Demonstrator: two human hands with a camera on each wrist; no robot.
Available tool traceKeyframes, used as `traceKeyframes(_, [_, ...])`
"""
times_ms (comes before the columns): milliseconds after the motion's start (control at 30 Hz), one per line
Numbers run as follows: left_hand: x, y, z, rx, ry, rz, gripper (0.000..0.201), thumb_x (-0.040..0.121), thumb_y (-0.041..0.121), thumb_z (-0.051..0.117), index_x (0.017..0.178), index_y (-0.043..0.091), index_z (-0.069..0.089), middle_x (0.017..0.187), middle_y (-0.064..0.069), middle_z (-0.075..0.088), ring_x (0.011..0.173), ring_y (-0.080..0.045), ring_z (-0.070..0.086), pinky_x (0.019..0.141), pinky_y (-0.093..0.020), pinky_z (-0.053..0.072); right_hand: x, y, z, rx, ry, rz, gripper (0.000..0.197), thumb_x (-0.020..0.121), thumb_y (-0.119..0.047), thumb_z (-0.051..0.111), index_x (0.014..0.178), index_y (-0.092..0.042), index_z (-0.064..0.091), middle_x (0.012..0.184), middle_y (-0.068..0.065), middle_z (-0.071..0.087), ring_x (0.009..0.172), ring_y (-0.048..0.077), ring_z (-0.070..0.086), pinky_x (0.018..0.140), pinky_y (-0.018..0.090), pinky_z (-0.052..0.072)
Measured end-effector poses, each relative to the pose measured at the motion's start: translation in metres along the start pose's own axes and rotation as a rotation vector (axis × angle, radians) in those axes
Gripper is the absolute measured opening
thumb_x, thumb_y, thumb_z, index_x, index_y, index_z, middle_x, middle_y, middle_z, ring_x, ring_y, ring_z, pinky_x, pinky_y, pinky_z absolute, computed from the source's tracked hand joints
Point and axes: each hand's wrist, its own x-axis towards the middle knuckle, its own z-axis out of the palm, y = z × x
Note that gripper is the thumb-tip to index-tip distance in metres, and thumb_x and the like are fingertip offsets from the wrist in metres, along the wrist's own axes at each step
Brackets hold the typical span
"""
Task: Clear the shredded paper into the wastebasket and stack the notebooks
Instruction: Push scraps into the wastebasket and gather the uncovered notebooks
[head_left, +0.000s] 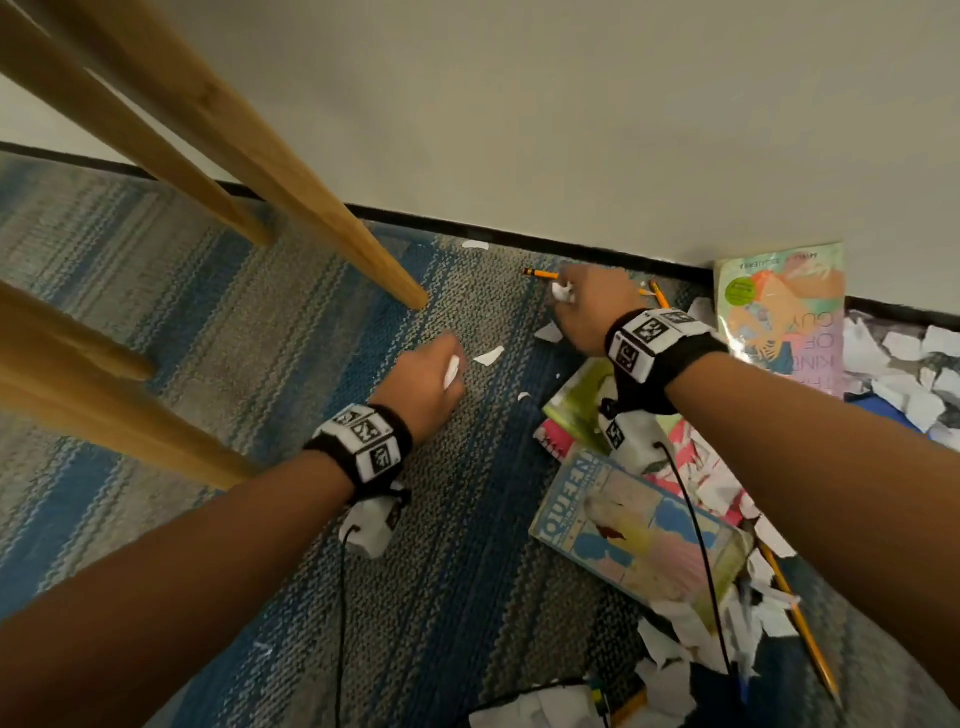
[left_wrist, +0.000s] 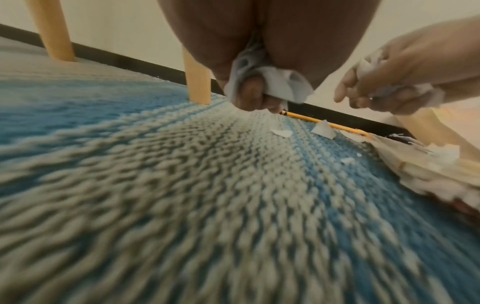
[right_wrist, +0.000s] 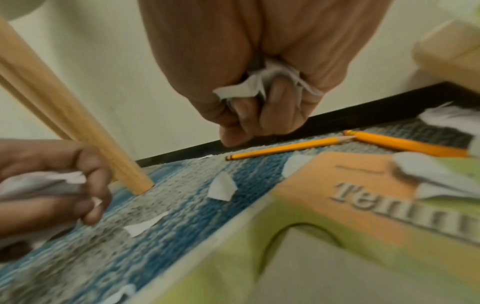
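My left hand (head_left: 436, 371) hovers low over the carpet and grips crumpled white paper scraps (left_wrist: 275, 84). Farther right, near the baseboard, my right hand (head_left: 587, 306) also grips a wad of paper scraps (right_wrist: 259, 82). Loose white scraps (head_left: 488, 356) lie on the carpet between the hands. Several books and notebooks lie at the right: a green one (head_left: 579, 400) under my right wrist, a blue-and-pink one (head_left: 644, 535) nearer me, and one (head_left: 784, 312) leaning at the wall. A heap of shredded paper (head_left: 904, 374) covers the far right. No wastebasket is in view.
Wooden furniture legs (head_left: 322, 208) stand on the blue-grey carpet at the left, one foot close to my left hand. Yellow pencils (head_left: 540, 274) lie by the black baseboard, another pencil (head_left: 805, 634) lies among scraps at the lower right. Cables trail from both wrists.
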Motion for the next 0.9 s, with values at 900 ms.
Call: traceKeyframes(900, [0.101,0.059,0.021,0.199,0.016,-0.007,0.024,0.092,0.008,0.051,0.115,0.011,0.056,0.104,-0.020,0.063,0.098,-0.037,0.059,0.080,-0.040,0.045,-0.019,0.066,-0.039,0.011,-0.029,0.201,0.024,0.091,-0.021,0.059,0.105,-0.003,0.067,0.105,0.016,0.068,0.098,0.035,0.062,0.075,0.033,0.049])
